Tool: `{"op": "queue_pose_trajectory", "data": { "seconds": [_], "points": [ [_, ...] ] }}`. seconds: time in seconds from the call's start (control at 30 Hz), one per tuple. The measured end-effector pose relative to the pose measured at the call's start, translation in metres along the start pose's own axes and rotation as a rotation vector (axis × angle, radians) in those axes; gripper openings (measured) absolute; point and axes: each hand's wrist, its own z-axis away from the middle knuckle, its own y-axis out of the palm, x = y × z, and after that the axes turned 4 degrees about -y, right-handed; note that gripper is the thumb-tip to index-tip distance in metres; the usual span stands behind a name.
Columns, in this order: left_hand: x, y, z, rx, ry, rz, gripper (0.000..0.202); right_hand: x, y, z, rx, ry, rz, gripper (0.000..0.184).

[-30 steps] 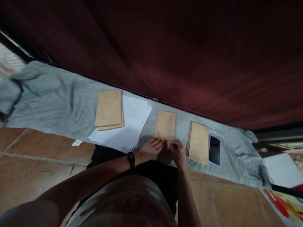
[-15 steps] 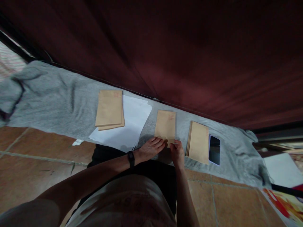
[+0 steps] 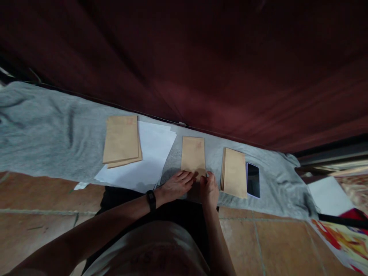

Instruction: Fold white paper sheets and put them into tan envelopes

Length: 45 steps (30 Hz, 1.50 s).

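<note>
A brown paper envelope (image 3: 193,153) with a small red print near its top lies upright in front of me on the grey cloth. My left hand (image 3: 181,183), with a black band on the wrist, rests its outstretched fingers on the envelope's lower left part. At the lower right corner, my right hand (image 3: 209,186) has its fingers curled in a pinch on the envelope's edge. The lower end of the envelope lies in shadow between the two hands, so its flap is hard to make out.
Left of me, a stack of brown envelopes (image 3: 121,138) sits on white paper sheets (image 3: 153,147). To the right are another envelope stack (image 3: 235,172) and a phone (image 3: 253,181). Grey cloth (image 3: 57,134) covers the narrow surface, with a dark red curtain (image 3: 184,76) behind it.
The whole view has shifted, so the things appear farther left. Both hands stay at the envelope's lower end; the right fingers have moved slightly along its corner.
</note>
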Motion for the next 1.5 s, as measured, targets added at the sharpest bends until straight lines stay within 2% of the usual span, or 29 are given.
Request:
{"op": "queue_pose_trajectory", "data": {
  "seconds": [0.13, 0.23, 0.3, 0.4, 0.63, 0.9, 1.23, 1.5],
  "points": [
    [0.000, 0.002, 0.000, -0.011, 0.026, -0.020, 0.026, -0.001, 0.003, 0.013, -0.089, -0.249, -0.099, 0.033],
    [0.001, 0.004, 0.001, -0.035, 0.047, -0.031, 0.027, -0.003, 0.007, 0.028, -0.035, -0.422, -0.210, 0.039],
    [0.001, 0.006, 0.002, -0.053, 0.061, -0.028, 0.029, -0.004, 0.010, 0.037, 0.029, -0.474, -0.199, 0.048],
    [0.001, 0.007, 0.002, -0.071, 0.071, -0.035, 0.030, -0.005, 0.012, 0.045, 0.065, -0.479, -0.122, 0.054],
    [0.004, 0.009, 0.003, -0.109, 0.101, -0.028, 0.029, -0.005, 0.012, 0.047, 0.054, -0.485, -0.036, 0.051],
    [0.009, 0.011, -0.001, -0.078, 0.120, 0.001, 0.029, -0.006, 0.013, 0.047, 0.067, -0.480, -0.016, 0.050],
    [0.008, 0.003, 0.001, -0.021, 0.111, 0.002, 0.033, -0.002, 0.013, 0.047, 0.027, -0.465, -0.009, 0.049],
    [0.015, 0.007, 0.000, -0.056, 0.152, 0.038, 0.028, -0.005, 0.013, 0.050, 0.029, -0.458, 0.027, 0.048]
  ]
}}
